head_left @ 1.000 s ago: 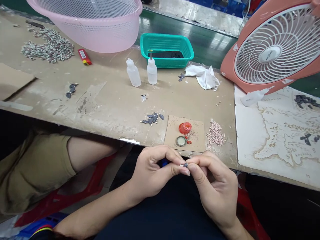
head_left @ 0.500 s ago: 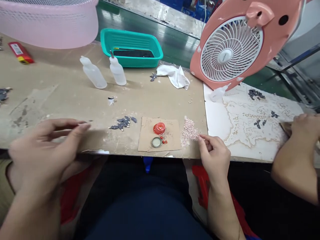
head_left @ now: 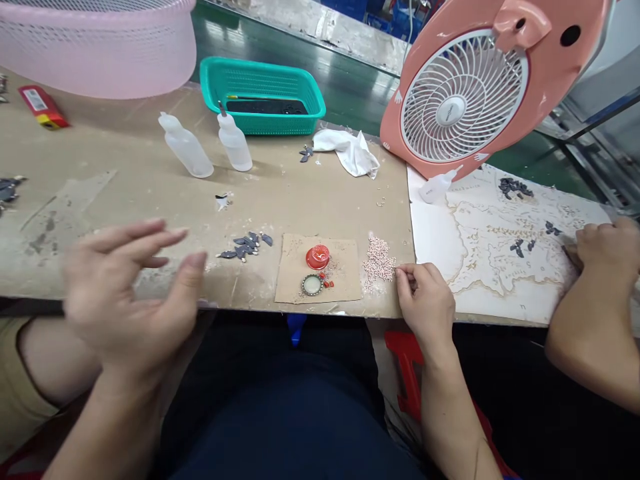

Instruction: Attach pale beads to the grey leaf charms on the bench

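My left grip [head_left: 140, 300] is spread wide and blurred, thumb well apart from the fingers; it hangs to the left of the card [head_left: 291, 267], near the front edge of the tabletop [head_left: 330, 200]; my right grip [head_left: 425, 300] is to the right of the card, thumb and forefinger drawn together at the right edge of the beads [head_left: 379, 260]; I cannot tell if one sits between them; the beads lie just right of the card, the dark pieces [head_left: 243, 251] just left of it; on the card are a red cup [head_left: 318, 256] and a bottle cap [head_left: 313, 285]; beyond it stands a green basket [head_left: 280, 125].
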`<state>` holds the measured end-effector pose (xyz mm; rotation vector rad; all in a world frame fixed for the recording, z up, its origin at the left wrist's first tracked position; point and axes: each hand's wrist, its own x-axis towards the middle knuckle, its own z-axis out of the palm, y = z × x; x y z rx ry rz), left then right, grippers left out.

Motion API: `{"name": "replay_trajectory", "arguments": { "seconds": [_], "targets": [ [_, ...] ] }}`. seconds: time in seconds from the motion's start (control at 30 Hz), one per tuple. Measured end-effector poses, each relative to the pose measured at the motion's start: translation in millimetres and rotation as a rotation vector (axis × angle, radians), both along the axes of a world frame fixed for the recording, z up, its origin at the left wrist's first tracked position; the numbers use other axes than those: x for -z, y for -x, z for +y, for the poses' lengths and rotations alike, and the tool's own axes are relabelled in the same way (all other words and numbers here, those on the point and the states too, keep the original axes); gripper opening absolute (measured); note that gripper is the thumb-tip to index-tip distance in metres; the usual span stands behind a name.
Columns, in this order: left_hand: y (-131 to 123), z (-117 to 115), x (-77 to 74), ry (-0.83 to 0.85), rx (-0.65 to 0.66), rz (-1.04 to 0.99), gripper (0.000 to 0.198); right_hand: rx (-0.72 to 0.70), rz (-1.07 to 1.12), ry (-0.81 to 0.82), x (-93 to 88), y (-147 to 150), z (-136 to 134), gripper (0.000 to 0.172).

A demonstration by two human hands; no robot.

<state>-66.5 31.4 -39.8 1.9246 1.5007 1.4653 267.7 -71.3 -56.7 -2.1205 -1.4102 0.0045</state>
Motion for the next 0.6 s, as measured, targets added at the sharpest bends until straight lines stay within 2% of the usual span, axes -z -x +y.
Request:
{"name": "replay_trajectory", "arguments": {
  "seconds": [0.03, 0.1, 0.17, 0.2, 0.3, 0.4, 0.5, 0.6],
  "targets": [
    [-12, -7, -1.9, -0.105, 0.005, 0.024, 0.046, -0.006, 0.013, -0.02, -2.3, 4, -1, 0.017],
    [-34, -21, -8.7, -0.174, 0.152, -0.072, 0.035, -0.028, 0.097, -0.095, -9.9, 17, -6, 0.017],
    [-55, -35, -18.9, 0.026, 0.449, -0.216, 0.027, -0.067, 0.288, -0.219, -20.5, 37, -12, 0.013],
    [-64, -41, -24.4, 0.187, 0.571, -0.243, 0.023, -0.099, 0.416, -0.273, -26.2, 48, -16, 0.009],
    [-83, -52, -36.0, 0.713, 0.783, -0.401, 0.012, -0.213, 0.595, -0.332, -39.9, 80, -24, 0.007],
    [-89, -55, -36.1, 1.016, 0.865, -0.629, 0.01, -0.332, 0.551, -0.375, -43.9, 98, -26, 0.018],
    [-88, -55, -29.7, 1.138, 0.852, -0.735, 0.014, -0.413, 0.384, -0.407, -40.5, 103, -24, 0.029],
    [-84, -55, -25.6, 1.199, 0.801, -0.732, 0.023, -0.453, 0.164, -0.432, -37.5, 101, -21, 0.035]
  ]
}}
